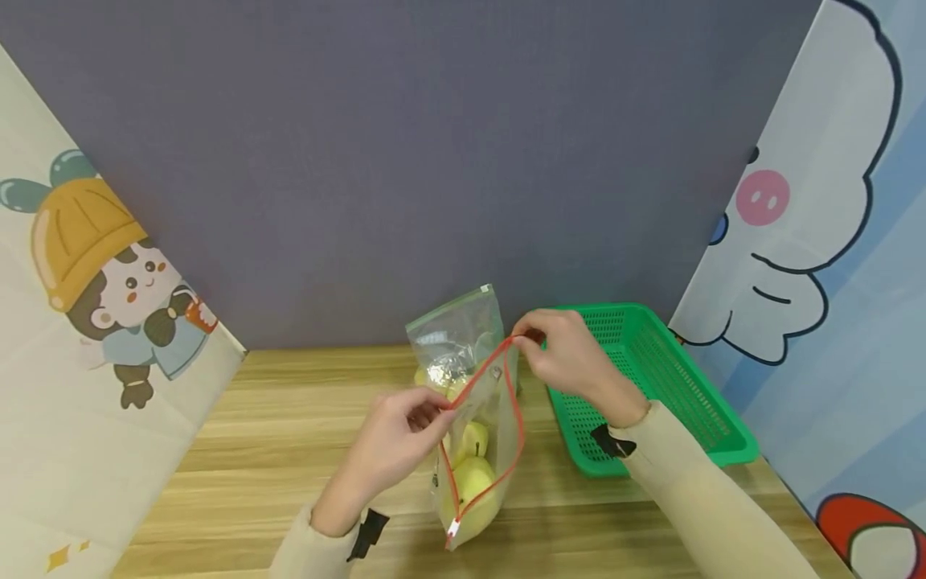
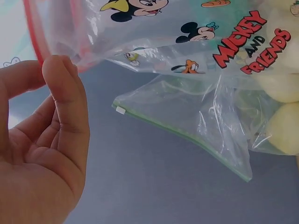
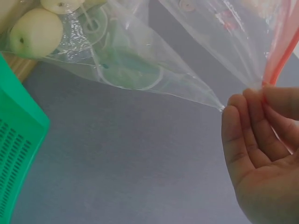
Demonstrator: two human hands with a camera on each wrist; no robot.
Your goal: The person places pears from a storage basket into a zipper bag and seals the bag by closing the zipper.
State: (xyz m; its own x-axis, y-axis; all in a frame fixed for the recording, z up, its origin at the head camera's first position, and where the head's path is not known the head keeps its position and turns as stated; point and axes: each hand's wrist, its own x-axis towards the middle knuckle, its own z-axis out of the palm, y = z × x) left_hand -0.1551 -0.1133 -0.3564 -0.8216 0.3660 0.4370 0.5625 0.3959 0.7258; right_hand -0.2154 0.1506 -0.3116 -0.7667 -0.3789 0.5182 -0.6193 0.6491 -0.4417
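Note:
A clear zip bag with a red-trimmed mouth stands on the wooden table, its mouth spread apart and a white slider at the near corner. Round pale yellow-green fruits lie inside it. My left hand pinches the left side of the red rim between thumb and fingers. At the far corner of the mouth, my right hand pinches the same rim. Cartoon prints and lettering show on the bag in the left wrist view. Right behind it is a second clear bag with a green zip, also holding similar fruits.
A green plastic basket with slotted walls sits to the right, partly behind my right hand and forearm. The wooden table meets a grey panel at the back. Cartoon-printed sheets flank both sides.

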